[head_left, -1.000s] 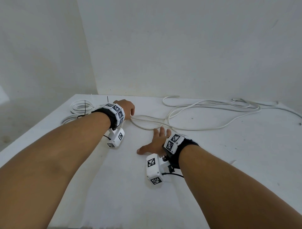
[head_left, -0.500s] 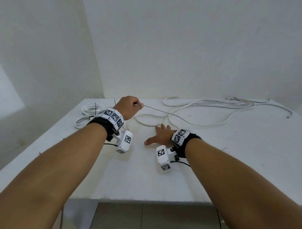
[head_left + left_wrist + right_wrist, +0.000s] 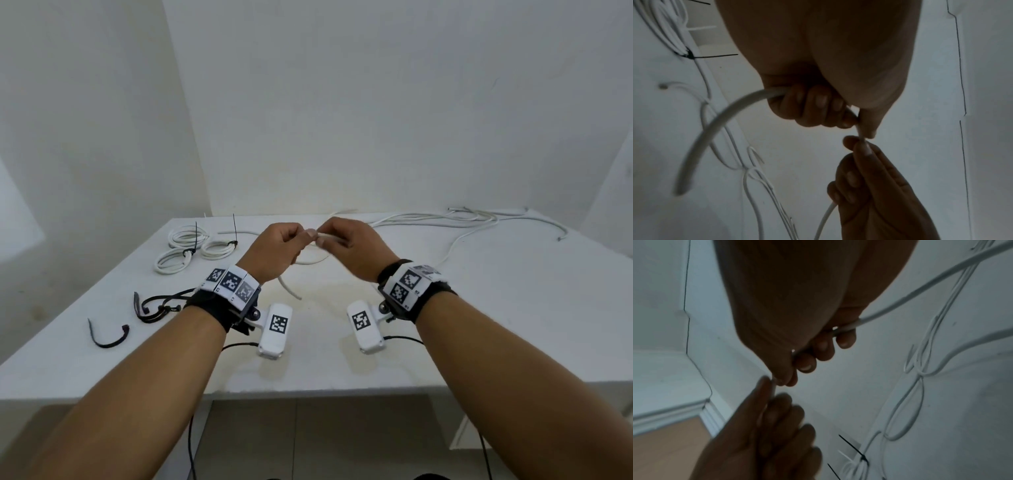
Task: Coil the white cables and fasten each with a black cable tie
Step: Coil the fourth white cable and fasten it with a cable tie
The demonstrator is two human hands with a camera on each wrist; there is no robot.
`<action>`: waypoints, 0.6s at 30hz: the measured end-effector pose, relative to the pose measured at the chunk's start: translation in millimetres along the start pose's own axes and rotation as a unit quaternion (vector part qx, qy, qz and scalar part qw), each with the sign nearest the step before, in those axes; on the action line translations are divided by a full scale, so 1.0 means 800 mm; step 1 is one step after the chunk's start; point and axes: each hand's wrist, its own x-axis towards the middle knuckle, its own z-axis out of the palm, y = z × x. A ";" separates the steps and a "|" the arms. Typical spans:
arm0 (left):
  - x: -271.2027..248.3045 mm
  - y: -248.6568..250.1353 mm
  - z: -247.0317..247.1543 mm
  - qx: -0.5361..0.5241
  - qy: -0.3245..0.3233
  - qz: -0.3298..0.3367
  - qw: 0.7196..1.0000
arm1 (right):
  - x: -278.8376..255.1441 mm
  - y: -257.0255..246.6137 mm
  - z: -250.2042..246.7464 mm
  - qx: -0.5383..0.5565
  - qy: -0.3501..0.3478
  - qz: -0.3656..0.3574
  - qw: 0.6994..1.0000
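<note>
Both hands are raised above the white table (image 3: 342,359) and meet at its middle. My left hand (image 3: 291,241) grips a white cable (image 3: 323,236) in curled fingers, and the cable's free end (image 3: 291,291) hangs below that fist. Thumb and fingers of my right hand (image 3: 337,241) pinch the same cable just beside the left thumb. In the left wrist view the cable (image 3: 715,126) arcs out of the left fist (image 3: 813,105). In the right wrist view the cable (image 3: 900,300) runs from the right hand (image 3: 813,353) towards the table.
Three coiled white cables (image 3: 186,240) bound with black ties lie at the table's back left. Loose black ties (image 3: 108,337) and a small pile of them (image 3: 154,308) lie near the left edge. Uncoiled white cables (image 3: 462,219) sprawl along the back right by the wall.
My left hand has lifted the cable end up and inward. My right hand, flat on the table before, has risen and taken hold of the cable beside it.
</note>
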 end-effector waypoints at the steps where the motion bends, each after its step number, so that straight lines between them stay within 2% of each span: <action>1: -0.006 0.002 0.004 -0.043 -0.010 -0.010 0.999 | -0.001 0.001 -0.007 0.009 0.022 -0.009 1.000; 4: -0.023 0.010 0.018 -0.169 -0.038 -0.053 0.983 | -0.003 0.004 -0.031 0.076 0.080 -0.001 0.994; 8: -0.040 0.023 0.036 -0.255 -0.074 -0.073 0.961 | -0.005 0.008 -0.042 0.104 0.118 0.003 0.988; 12: -0.057 0.023 0.051 -0.376 -0.137 -0.070 0.914 | -0.006 0.017 -0.052 0.143 0.169 0.023 0.975; 15: -0.062 0.027 0.055 -0.443 -0.170 -0.057 0.879 | -0.014 0.025 -0.048 0.115 0.130 0.049 0.984; 18: -0.059 0.040 0.053 -0.503 -0.160 -0.015 0.849 | -0.027 0.025 -0.031 0.057 0.031 0.068 0.996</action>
